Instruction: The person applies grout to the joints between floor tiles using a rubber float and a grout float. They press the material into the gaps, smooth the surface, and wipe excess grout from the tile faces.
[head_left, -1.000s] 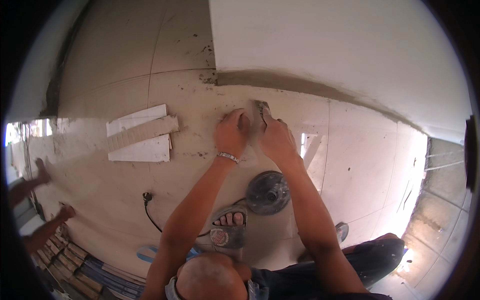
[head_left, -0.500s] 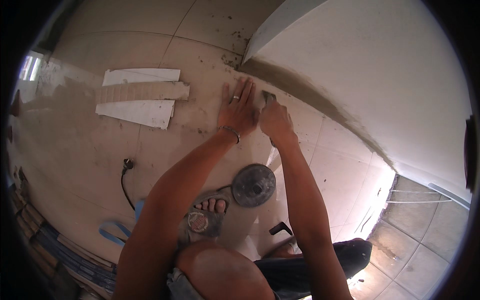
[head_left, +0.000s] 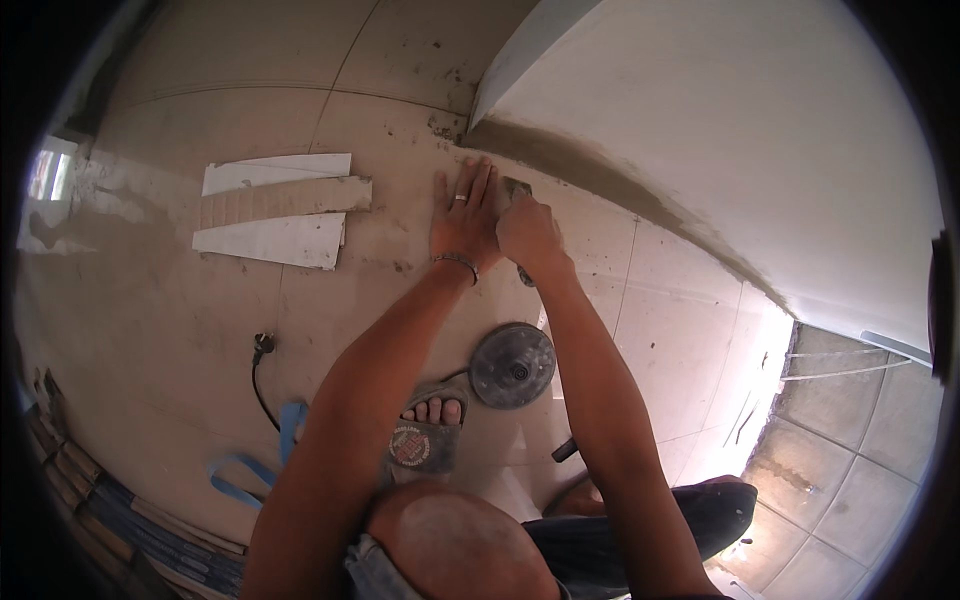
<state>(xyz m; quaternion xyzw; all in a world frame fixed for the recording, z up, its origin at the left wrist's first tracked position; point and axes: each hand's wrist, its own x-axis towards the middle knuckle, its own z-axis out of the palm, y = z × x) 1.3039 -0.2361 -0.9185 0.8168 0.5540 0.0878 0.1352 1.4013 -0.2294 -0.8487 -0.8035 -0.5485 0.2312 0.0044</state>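
My left hand (head_left: 463, 220) lies on the beige tiled floor (head_left: 380, 290), fingers stretched out. Close beside it, my right hand (head_left: 527, 230) is closed on a narrow, mortar-smeared hand tool (head_left: 516, 185), whose head points toward the dark strip (head_left: 620, 178) along the foot of the white wall (head_left: 710, 130). The tool's middle is hidden by my fingers. Below my hands sits a dusty round grey base (head_left: 508, 365) with a black cord. My foot in a grey slide (head_left: 425, 445) is beside that base.
Cut pale tile pieces (head_left: 270, 235) lie at the left. A black plug (head_left: 263, 345) and a blue strap (head_left: 235, 480) are lower left, above stacked strips (head_left: 110, 510) at the corner. At the right, a band of smaller grey tiles (head_left: 830, 400) borders the beige floor.
My left hand has gone from curled to spread flat. The view has turned, angling the wall more steeply. Another person's bare limbs, earlier at the left, are out of view now.
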